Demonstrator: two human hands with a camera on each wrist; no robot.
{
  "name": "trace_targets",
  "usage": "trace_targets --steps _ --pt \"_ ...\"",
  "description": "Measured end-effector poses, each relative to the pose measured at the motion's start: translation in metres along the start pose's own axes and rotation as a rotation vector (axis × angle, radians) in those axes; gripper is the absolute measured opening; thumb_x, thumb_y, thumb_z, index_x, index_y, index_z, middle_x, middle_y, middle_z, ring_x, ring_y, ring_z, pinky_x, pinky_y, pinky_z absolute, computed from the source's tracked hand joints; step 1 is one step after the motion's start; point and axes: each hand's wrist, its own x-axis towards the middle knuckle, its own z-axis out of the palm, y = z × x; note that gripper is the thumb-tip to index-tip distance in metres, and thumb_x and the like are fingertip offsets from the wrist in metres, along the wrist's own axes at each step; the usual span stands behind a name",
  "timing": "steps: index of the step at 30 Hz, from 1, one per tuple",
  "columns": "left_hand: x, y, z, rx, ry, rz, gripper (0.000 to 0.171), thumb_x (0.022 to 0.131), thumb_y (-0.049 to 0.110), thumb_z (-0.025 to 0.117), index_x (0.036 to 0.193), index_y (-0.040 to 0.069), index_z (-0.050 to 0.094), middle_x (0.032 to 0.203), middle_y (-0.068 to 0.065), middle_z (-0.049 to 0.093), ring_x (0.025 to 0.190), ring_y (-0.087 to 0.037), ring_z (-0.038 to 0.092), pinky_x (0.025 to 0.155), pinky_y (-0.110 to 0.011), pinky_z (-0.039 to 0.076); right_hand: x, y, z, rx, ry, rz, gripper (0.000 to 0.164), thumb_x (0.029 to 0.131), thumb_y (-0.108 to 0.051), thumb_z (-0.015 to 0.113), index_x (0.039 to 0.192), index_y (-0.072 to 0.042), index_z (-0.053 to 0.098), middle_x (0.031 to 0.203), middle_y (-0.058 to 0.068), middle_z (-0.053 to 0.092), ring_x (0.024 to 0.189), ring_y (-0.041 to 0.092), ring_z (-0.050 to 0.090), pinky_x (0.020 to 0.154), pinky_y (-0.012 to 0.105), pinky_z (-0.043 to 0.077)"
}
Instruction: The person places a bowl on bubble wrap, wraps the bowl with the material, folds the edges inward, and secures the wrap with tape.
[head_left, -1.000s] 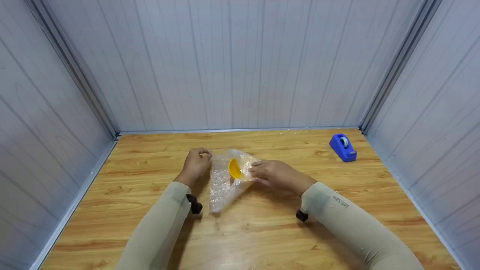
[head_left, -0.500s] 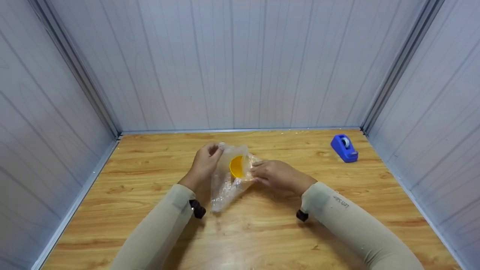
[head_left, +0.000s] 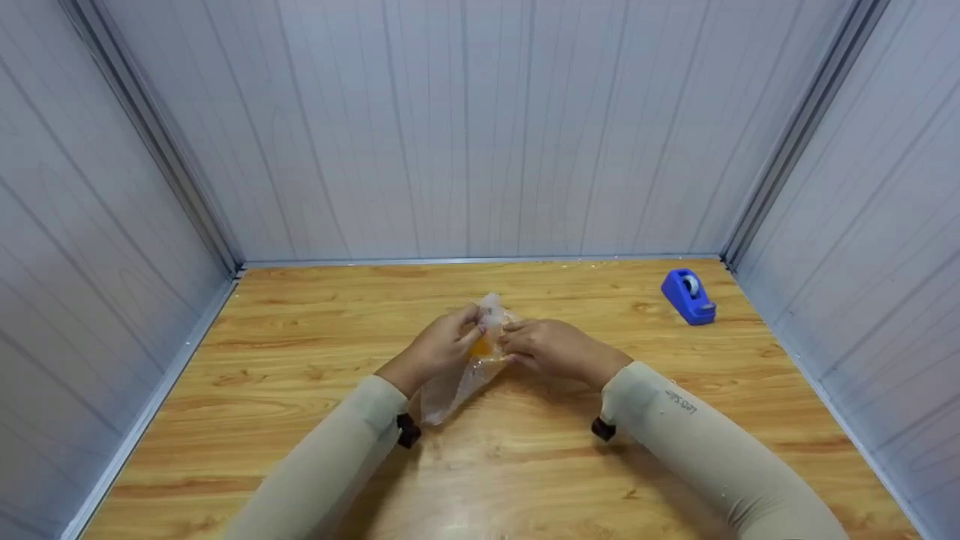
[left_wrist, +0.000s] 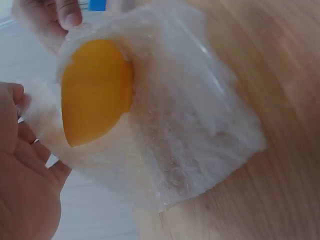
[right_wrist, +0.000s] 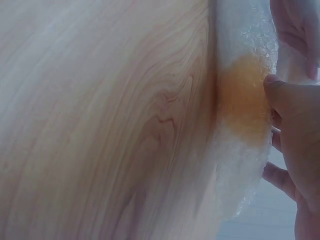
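A sheet of clear bubble wrap (left_wrist: 200,120) is folded partly round a yellow, round-rimmed, cup-like object (left_wrist: 95,95). My left hand (head_left: 442,345) pinches one edge of the wrap between thumb and fingers and has it drawn over the yellow object's mouth. On the other side, my right hand (head_left: 556,349) grips the wrap against the object, thumb in front and fingers behind, as the right wrist view shows. Through the bubble wrap (right_wrist: 240,175) the object looks orange. A loose pointed end of the wrap hangs toward me in the head view.
A blue tape dispenser (head_left: 688,297) with a roll in it stands at the back right of the wooden table (head_left: 525,480). Pale panel walls (head_left: 465,135) enclose the table at the back and both sides.
My left hand has taken the wrap's far left edge and brought it right, over the yellow object, which is now mostly covered in the head view. The right hand has stayed in place.
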Motion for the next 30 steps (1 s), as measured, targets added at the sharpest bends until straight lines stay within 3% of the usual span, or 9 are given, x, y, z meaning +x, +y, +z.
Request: trace_targets --steps 3,6,9,12,16,19,22,25,30 --pt "0.000 0.000 0.004 0.116 -0.052 0.030 0.029 0.122 0.036 0.055 0.144 0.019 0.065 0.151 -0.009 0.071 0.145 -0.034 0.066 0.119 -0.059 0.056 -0.001 0.001 0.002 -0.002 0.009 -0.005 0.023 0.114 -0.019 0.071 0.129 -0.008 0.084 0.143 0.010 0.080 0.141 0.030 0.073 0.118 0.048 0.060" --pt "0.002 -0.002 0.008 0.221 -0.053 0.106 0.021 0.120 0.030 0.059 0.133 0.017 0.069 0.134 -0.008 0.076 0.123 -0.031 0.073 0.105 -0.053 0.061 -0.002 0.003 0.004 -0.004 0.024 -0.002 0.023 0.113 -0.019 0.072 0.131 -0.009 0.083 0.144 0.009 0.080 0.142 0.030 0.072 0.118 0.047 0.060" --pt "0.004 -0.003 0.012 0.315 -0.029 0.189 0.022 0.118 0.026 0.064 0.126 0.011 0.078 0.142 -0.013 0.076 0.133 -0.034 0.072 0.112 -0.052 0.060 -0.002 0.004 0.006 -0.006 0.046 -0.011 0.024 0.113 -0.020 0.073 0.132 -0.010 0.084 0.143 0.008 0.080 0.143 0.030 0.072 0.119 0.047 0.059" --pt "0.005 -0.004 0.014 0.370 -0.024 0.230 0.029 0.117 0.026 0.066 0.129 0.007 0.084 0.161 -0.016 0.067 0.158 -0.035 0.058 0.129 -0.052 0.050 -0.002 0.004 0.009 -0.010 0.089 -0.031 0.022 0.113 -0.020 0.073 0.128 -0.009 0.085 0.139 0.008 0.082 0.139 0.031 0.073 0.118 0.046 0.060" --pt "0.005 -0.004 0.014 0.367 -0.058 0.206 0.034 0.118 0.031 0.064 0.131 0.008 0.085 0.169 -0.015 0.060 0.169 -0.033 0.043 0.135 -0.053 0.043 -0.003 0.003 0.011 -0.005 0.179 -0.035 0.017 0.110 -0.022 0.079 0.121 -0.009 0.082 0.136 0.013 0.079 0.128 0.032 0.074 0.106 0.045 0.066" --pt "0.004 -0.003 0.014 0.343 -0.073 0.168 0.038 0.118 0.037 0.063 0.136 0.010 0.084 0.172 -0.013 0.057 0.170 -0.032 0.041 0.136 -0.054 0.042 -0.002 0.004 0.012 -0.003 0.217 -0.037 0.023 0.108 -0.022 0.081 0.127 -0.008 0.078 0.146 0.017 0.073 0.133 0.034 0.072 0.106 0.046 0.066" --pt "0.002 -0.003 0.013 0.306 -0.077 0.140 0.041 0.118 0.039 0.063 0.144 0.011 0.079 0.174 -0.012 0.055 0.170 -0.034 0.041 0.136 -0.056 0.041 0.000 0.005 0.012 -0.053 0.166 -0.036 0.039 0.110 -0.022 0.078 0.146 -0.007 0.072 0.162 0.017 0.066 0.148 0.036 0.065 0.116 0.048 0.062" --pt "0.000 -0.005 0.012 0.294 -0.075 0.151 0.040 0.118 0.038 0.064 0.142 0.010 0.080 0.170 -0.014 0.058 0.166 -0.036 0.046 0.134 -0.057 0.043 0.000 0.007 0.011 -0.121 0.059 -0.018 0.051 0.115 -0.026 0.070 0.160 -0.004 0.063 0.171 0.015 0.059 0.158 0.036 0.057 0.124 0.050 0.055" --pt "-0.006 -0.008 0.006 0.314 -0.061 0.198 0.036 0.118 0.036 0.065 0.131 0.009 0.085 0.157 -0.013 0.066 0.153 -0.035 0.058 0.127 -0.055 0.050 0.000 0.006 0.008 -0.155 -0.061 0.035 0.050 0.119 -0.028 0.061 0.165 -0.008 0.059 0.171 0.012 0.058 0.161 0.035 0.054 0.126 0.056 0.052"
